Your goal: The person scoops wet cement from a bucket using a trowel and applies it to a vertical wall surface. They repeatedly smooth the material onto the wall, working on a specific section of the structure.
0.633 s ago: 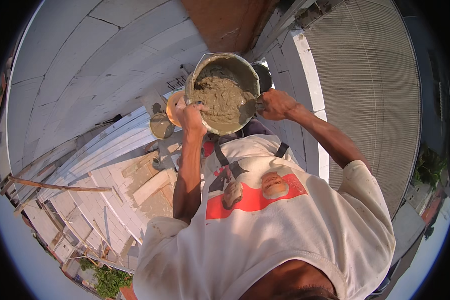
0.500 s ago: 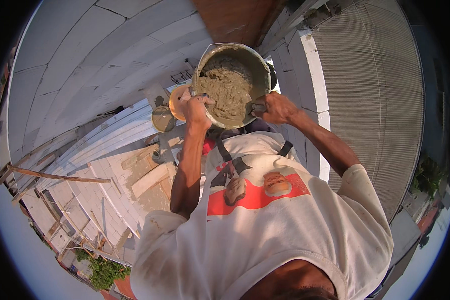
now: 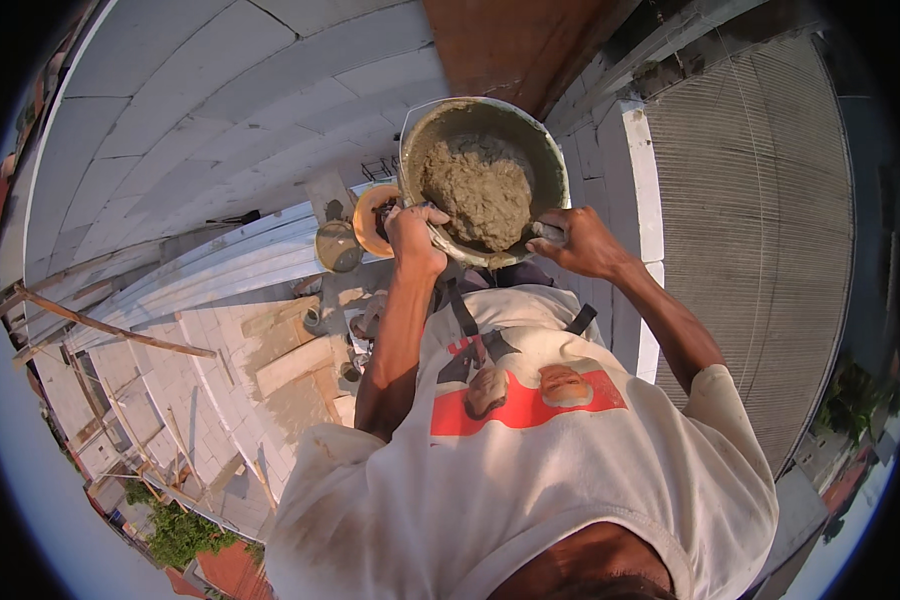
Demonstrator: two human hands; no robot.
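Observation:
A round bucket [image 3: 554, 158] of grey-brown wet mortar [image 3: 475, 185] is held up above my lap, tilted toward me. My left hand [image 3: 415, 235] grips its lower left rim, with the thumb lying over the edge. My right hand [image 3: 580, 240] is closed on the lower right rim, its fingertips grey with mortar and partly hard to make out. Just left of the held bucket, lower down, sit an orange bucket [image 3: 368, 222] and a yellowish round container [image 3: 339, 255].
A white block wall [image 3: 210, 110] rises along the upper left. A narrow block ledge [image 3: 646, 190] runs beside a corrugated roof [image 3: 750, 250] on my right. Lower down at the left are wooden poles [image 3: 120, 325], boards [image 3: 295, 365] and a pale block surface [image 3: 220, 420]. A brown panel [image 3: 510, 40] is at the top.
The held bucket and both my hands sit farther right in the picture; the view of the surroundings has shifted too. The mortar shows more as a heap, with both hands still gripping.

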